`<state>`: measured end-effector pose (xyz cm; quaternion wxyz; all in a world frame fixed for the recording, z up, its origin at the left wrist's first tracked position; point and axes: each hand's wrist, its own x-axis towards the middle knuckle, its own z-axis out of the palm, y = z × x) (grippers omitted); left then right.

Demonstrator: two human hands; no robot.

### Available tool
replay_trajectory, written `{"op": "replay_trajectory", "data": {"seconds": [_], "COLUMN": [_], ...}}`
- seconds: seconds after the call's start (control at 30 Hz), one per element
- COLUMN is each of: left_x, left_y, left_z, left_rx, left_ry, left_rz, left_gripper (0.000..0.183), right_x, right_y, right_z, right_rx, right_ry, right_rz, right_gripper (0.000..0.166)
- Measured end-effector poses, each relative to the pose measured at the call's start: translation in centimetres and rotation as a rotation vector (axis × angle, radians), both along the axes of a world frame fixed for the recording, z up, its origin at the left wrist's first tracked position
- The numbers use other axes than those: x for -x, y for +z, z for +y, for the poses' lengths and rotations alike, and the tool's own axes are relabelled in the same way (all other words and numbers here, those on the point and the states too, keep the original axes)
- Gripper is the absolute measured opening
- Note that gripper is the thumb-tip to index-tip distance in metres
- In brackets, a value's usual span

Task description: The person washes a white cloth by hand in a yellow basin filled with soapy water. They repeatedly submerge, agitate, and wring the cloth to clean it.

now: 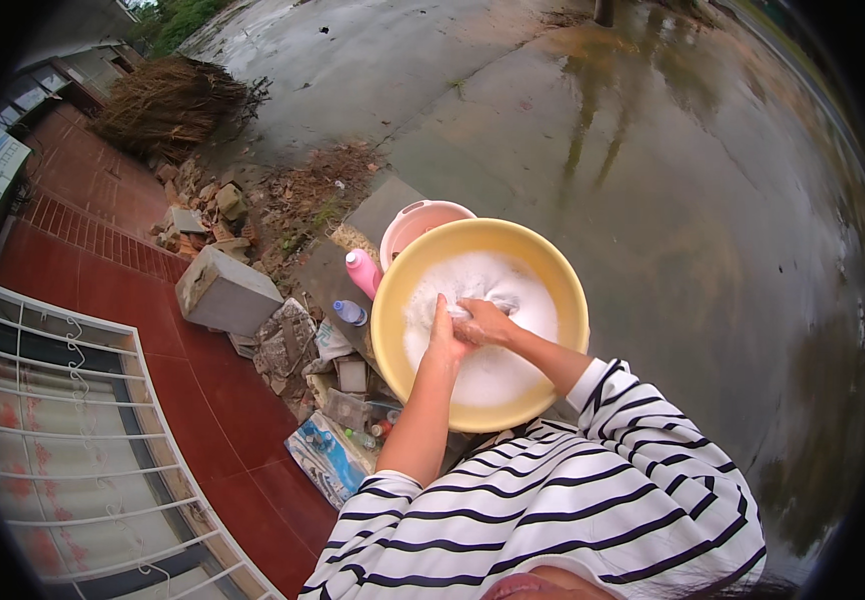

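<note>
A yellow plastic basin (571,300) full of white suds (489,379) stands right before me. Over its middle my left hand (447,326) and my right hand (486,322) meet, both closed on a wet, whitish cloth (504,300) that lies partly under the foam. The cloth's full shape is hidden by suds and fingers. Behind the basin's far left rim sits a pink plastic basin (429,214), partly covered by the yellow one. Beside them are a pink bottle with a white cap (363,274) and a clear plastic bottle with a blue cap (350,312).
Left of the basins lie a concrete block (228,291), rubble (207,214), small bottles and a blue-and-white box (327,459). Farther off is a heap of dry brush (170,105). A barred window (80,450) borders the red tiled ledge (215,420). Wet concrete ground (672,247) extends to the right.
</note>
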<state>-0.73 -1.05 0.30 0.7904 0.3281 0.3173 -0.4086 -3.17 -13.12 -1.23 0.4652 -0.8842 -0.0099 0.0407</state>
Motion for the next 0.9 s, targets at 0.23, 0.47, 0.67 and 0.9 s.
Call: {"op": "replay_trajectory", "data": {"seconds": [0.23, 0.47, 0.67, 0.9], "left_x": [-1.4, -0.9, -0.3, -1.2], "left_y": [-4.3, -1.8, -2.4, -2.3], "left_z": [1.0, -1.8, -1.4, 0.3], "left_rx": [0.141, -0.019, 0.127, -0.061], "left_ry": [-0.021, 0.156, 0.079, 0.051], "left_rz": [-0.187, -0.132, -0.308, -0.25], "left_gripper": [0.039, 0.03, 0.036, 0.026], "right_x": [2.5, -0.6, -0.9, 1.0], "right_y": [8.9, 4.6, 5.0, 6.7], "right_z": [2.2, 1.7, 0.8, 4.1], "right_rx": [0.219, 0.169, 0.088, 0.112], "right_ry": [-0.101, -0.343, -0.341, -0.234], "right_rz": [-0.04, 0.044, 0.075, -0.1], "right_gripper": [0.049, 0.042, 0.029, 0.036]}}
